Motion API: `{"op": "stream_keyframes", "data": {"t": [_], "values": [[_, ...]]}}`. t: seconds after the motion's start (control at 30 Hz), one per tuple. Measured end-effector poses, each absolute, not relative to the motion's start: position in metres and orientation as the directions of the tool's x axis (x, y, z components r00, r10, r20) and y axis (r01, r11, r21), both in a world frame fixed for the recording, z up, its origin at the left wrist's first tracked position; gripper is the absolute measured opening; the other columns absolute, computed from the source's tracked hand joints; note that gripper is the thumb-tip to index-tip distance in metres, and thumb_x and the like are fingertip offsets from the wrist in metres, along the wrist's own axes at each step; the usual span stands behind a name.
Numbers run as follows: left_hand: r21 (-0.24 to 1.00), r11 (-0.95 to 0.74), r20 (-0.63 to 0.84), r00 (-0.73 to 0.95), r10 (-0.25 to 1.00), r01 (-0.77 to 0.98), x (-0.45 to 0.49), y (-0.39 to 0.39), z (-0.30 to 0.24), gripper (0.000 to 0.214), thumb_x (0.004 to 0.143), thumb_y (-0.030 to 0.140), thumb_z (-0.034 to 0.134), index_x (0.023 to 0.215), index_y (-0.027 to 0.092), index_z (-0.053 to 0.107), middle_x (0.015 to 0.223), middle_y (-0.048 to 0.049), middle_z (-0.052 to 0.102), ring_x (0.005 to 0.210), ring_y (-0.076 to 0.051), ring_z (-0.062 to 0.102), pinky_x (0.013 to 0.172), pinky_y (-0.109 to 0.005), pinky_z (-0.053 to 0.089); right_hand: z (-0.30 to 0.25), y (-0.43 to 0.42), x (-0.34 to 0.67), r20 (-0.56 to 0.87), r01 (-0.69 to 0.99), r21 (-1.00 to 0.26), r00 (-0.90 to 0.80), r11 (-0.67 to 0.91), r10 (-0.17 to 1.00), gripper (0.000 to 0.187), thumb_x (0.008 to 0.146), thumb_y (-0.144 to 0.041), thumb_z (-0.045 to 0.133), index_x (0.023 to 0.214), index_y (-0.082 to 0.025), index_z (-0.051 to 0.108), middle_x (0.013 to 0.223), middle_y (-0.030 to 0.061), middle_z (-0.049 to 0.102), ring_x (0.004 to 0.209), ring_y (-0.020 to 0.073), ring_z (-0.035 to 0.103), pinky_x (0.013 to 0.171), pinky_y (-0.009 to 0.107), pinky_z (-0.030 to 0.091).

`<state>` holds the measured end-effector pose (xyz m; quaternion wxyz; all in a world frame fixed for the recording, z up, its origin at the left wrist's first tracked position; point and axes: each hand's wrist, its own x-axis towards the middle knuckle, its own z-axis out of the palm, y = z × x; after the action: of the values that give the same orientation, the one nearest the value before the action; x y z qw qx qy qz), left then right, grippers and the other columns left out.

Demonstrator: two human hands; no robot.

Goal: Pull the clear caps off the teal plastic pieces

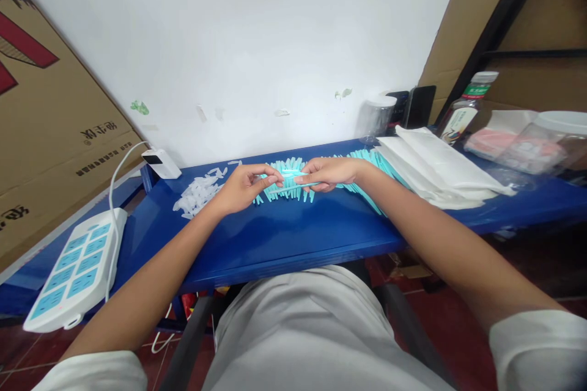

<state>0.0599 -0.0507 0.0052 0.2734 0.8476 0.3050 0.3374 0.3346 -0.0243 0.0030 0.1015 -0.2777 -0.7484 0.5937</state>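
Note:
Above the row of slim teal sticks (292, 166) on the blue table, my two hands are close together. My right hand (328, 172) is closed around a slim teal stick (293, 188) that points left. Another light teal piece shows by its thumb. My left hand (252, 186) has thumb and forefinger pinched together near the tips of these pieces; what lies between those fingers is too small to make out. To its left is a loose pile of small translucent white plastic pieces (199, 194). More teal sticks (369, 195) lie beneath and beyond my right forearm.
White paper-like bags (443, 165) lie at the right, near a clear jar (376, 116), phones (419, 105) and a labelled bottle (463, 111). A power strip (77, 269) with a white cable stands left. The wall (275, 43) borders the table's back; a large carton (50, 104) leans left.

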Motion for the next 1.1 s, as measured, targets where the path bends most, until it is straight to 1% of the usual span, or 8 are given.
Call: {"op": "stream_keyframes", "data": {"t": [0.3,0.5,0.7,0.73,0.8,0.9,1.0,1.1], "values": [[0.683,-0.656,0.383,0.608,0.696,0.322,0.059,-0.052,0.006,0.03,0.098,0.046,0.064,0.097,0.02,0.08,0.098,-0.0073,0.081,0.09,-0.022,0.072,0.084,-0.033,0.053,-0.001,-0.024,0.331,-0.167,0.268,-0.956,-0.835,0.123,0.524,0.048,0.096,-0.058,0.066,0.084,-0.012,0.063,0.047,-0.0092,0.038,0.041,0.0054,0.028,0.039,0.017,0.023],[0.715,-0.637,0.364,0.623,0.692,0.29,0.06,-0.053,0.006,0.031,0.096,0.043,0.068,0.099,0.016,0.08,0.096,-0.0091,0.081,0.089,-0.022,0.073,0.083,-0.031,0.053,-0.003,-0.024,0.329,-0.146,0.242,-0.961,-0.856,0.135,0.496,0.047,0.096,-0.057,0.066,0.082,-0.013,0.062,0.047,-0.0096,0.037,0.041,0.0051,0.027,0.038,0.017,0.023],[0.74,-0.62,0.353,0.633,0.689,0.262,0.061,-0.049,0.001,0.032,0.096,0.046,0.068,0.097,0.015,0.078,0.092,-0.009,0.079,0.09,-0.021,0.072,0.084,-0.031,0.053,-0.006,-0.022,0.328,-0.189,0.274,-0.957,-0.843,0.099,0.504,0.048,0.095,-0.058,0.066,0.083,-0.012,0.063,0.047,-0.0093,0.038,0.041,0.005,0.025,0.038,0.017,0.022],[0.741,-0.621,0.367,0.62,0.694,0.256,0.062,-0.048,0.0,0.033,0.096,0.047,0.068,0.096,0.015,0.077,0.09,-0.0084,0.078,0.087,-0.02,0.07,0.082,-0.03,0.052,-0.005,-0.022,0.327,-0.187,0.271,-0.958,-0.838,0.093,0.513,0.048,0.095,-0.058,0.066,0.083,-0.013,0.062,0.047,-0.0092,0.038,0.041,0.0049,0.025,0.038,0.017,0.021],[0.763,-0.604,0.4,0.564,0.722,0.232,0.065,-0.047,-0.003,0.037,0.098,0.05,0.064,0.096,0.014,0.073,0.079,-0.0049,0.071,0.073,-0.015,0.064,0.069,-0.025,0.049,-0.004,-0.022,0.325,-0.169,0.255,-0.962,-0.829,0.093,0.533,0.048,0.095,-0.059,0.066,0.084,-0.013,0.062,0.046,-0.0094,0.038,0.04,0.0048,0.024,0.038,0.017,0.021],[0.841,-0.514,0.41,0.422,0.809,0.169,0.067,-0.044,-0.006,0.044,0.101,0.058,0.054,0.1,0.016,0.065,0.063,0.0032,0.053,0.049,-0.009,0.044,0.048,-0.021,0.035,-0.003,-0.022,0.324,-0.138,0.241,-0.962,-0.832,0.127,0.538,0.048,0.096,-0.059,0.065,0.085,-0.012,0.062,0.047,-0.0094,0.038,0.041,0.0049,0.025,0.038,0.017,0.02],[0.924,-0.359,0.3,0.33,0.895,0.133,0.065,-0.041,-0.007,0.046,0.099,0.062,0.055,0.102,0.016,0.061,0.063,0.0051,0.049,0.041,-0.006,0.033,0.039,-0.019,0.025,-0.002,-0.022,0.327,-0.122,0.236,-0.96,-0.839,0.151,0.531,0.048,0.096,-0.058,0.065,0.085,-0.012,0.062,0.048,-0.009,0.038,0.042,0.0052,0.026,0.039,0.017,0.021],[0.981,-0.168,0.125,0.34,0.932,0.098,0.058,-0.037,-0.005,0.047,0.099,0.062,0.055,0.103,0.015,0.063,0.069,0.0033,0.051,0.038,-0.004,0.026,0.034,-0.018,0.019,0.0,-0.021,0.333,-0.127,0.246,-0.957,-0.83,0.152,0.544,0.048,0.098,-0.058,0.063,0.085,-0.012,0.063,0.048,-0.0087,0.038,0.043,0.0053,0.026,0.04,0.018,0.022]]}}
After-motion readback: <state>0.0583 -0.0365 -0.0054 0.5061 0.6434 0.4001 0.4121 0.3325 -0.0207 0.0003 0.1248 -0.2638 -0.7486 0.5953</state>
